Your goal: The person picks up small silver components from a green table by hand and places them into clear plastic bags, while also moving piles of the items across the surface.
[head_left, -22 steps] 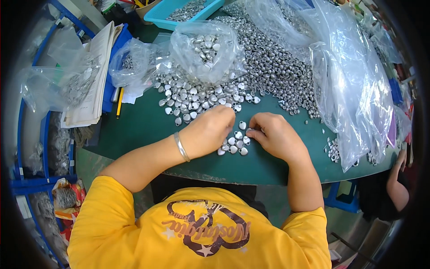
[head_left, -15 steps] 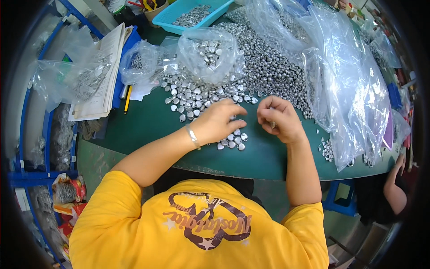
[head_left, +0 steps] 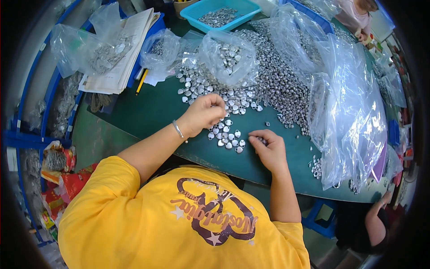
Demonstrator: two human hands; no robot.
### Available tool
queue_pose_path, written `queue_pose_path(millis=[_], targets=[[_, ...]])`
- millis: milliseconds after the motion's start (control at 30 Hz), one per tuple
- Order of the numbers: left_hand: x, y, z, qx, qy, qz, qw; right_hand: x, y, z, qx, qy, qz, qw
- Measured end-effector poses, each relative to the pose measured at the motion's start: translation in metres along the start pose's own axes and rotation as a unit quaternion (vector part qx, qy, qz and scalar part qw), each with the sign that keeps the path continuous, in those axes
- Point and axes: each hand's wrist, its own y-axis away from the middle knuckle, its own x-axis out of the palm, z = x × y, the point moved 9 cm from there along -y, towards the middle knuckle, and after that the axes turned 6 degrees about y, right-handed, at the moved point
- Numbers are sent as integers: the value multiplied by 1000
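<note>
My left hand [head_left: 207, 114] is closed in a pinch above the edge of the silver pieces, with its fingertips bent in. What it pinches is hidden. Just right of it lies a small group of silver heart-shaped charms [head_left: 229, 138] with loops. My right hand [head_left: 270, 150] rests lower on the table, fingers curled over small grey metal pieces [head_left: 264, 142] that show in part. A larger heap of heart charms [head_left: 197, 85] spreads beyond my left hand. Next to it is a wide heap of darker grey metal pieces [head_left: 280, 80], and one stray piece [head_left: 267, 123] lies between my hands.
On the green table [head_left: 179, 130] stand an open plastic bag of charms [head_left: 229, 58] and a light blue tray [head_left: 190, 18]. Large clear bags [head_left: 354, 112] cover the right side. Papers [head_left: 121, 58] and a yellow pencil [head_left: 142, 82] lie left. Other people sit at the right.
My left hand has drawn its fingers together and lifted off the small group of charms. My right hand has moved nearer to me and down to the table. The whole view has shifted.
</note>
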Motion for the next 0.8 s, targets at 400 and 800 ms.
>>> queue_pose_path(millis=[400, 800], targets=[[38, 8, -12, 254, -560, 14, 788, 13, -6, -6, 108, -429, 112, 890], [3, 10, -31, -100, 350, 122, 923, 25, -25, 18, 135, -443, 109, 880]])
